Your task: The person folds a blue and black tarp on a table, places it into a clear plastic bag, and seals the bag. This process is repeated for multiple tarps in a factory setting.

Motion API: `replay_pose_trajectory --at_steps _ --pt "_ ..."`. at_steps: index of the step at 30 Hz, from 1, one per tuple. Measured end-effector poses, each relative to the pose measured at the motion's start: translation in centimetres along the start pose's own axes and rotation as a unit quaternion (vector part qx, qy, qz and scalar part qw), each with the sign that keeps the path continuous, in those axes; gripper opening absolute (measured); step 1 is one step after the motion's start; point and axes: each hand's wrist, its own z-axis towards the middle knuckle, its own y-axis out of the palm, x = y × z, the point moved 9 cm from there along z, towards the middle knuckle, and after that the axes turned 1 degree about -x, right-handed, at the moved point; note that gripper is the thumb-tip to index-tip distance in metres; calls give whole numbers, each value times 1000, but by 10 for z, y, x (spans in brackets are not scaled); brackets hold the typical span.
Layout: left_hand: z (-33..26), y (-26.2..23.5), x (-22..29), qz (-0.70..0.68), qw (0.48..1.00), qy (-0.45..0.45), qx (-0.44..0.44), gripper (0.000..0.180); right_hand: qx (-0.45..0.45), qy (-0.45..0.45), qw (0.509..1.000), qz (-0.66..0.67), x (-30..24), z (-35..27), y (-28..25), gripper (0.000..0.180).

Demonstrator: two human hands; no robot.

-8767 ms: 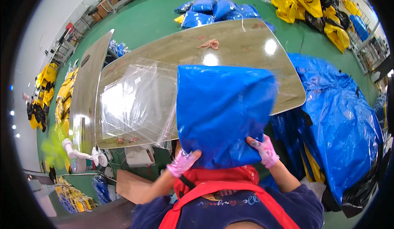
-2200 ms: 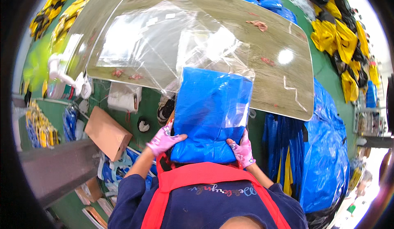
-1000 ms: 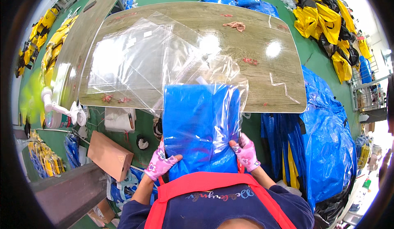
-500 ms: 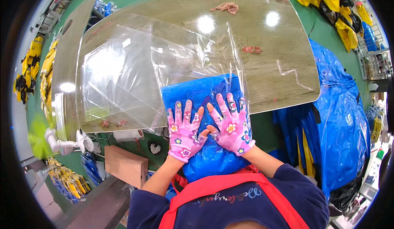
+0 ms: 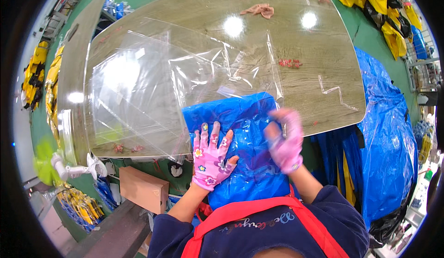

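A folded blue plastic sheet point(image 5: 252, 142) hangs over the table's near edge against my body, its far end lying on the tabletop. Clear plastic film point(image 5: 217, 68) covers at least part of it and stretches away across the table. My left hand point(image 5: 212, 158), in a pink flowered glove, lies flat on the left part of the blue sheet with its fingers spread. At the sheet's right edge is my right hand point(image 5: 286, 142), in a matching glove. Its fingers are smeared by motion, so whether they grip the edge does not show.
The wood-patterned table point(image 5: 323, 45) carries more clear film at left and a pinkish cloth point(image 5: 259, 10) at the back. A large blue sheet pile point(image 5: 384, 142) stands at right. Left of me are a cardboard box point(image 5: 143, 188) and a green fan point(image 5: 46, 161).
My right hand has lifted from its flat place on the blue sheet and moved right to the edge. My left hand stays flat on the sheet.
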Motion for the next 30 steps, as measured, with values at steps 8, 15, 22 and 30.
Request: replay_pose_trajectory --at_steps 8,15,22,30 --pt "-50 -37 -122 -441 790 -246 348 47 -212 85 928 293 -8 -3 26 47" --pt "-80 13 -58 -565 795 -213 53 47 -263 90 948 156 21 -41 -23 45" --pt "-43 -30 -69 -524 821 -213 78 55 -105 141 979 106 77 -130 0 27" --pt "-58 5 -53 -558 789 -257 -22 51 -118 140 942 280 24 -43 -17 32"
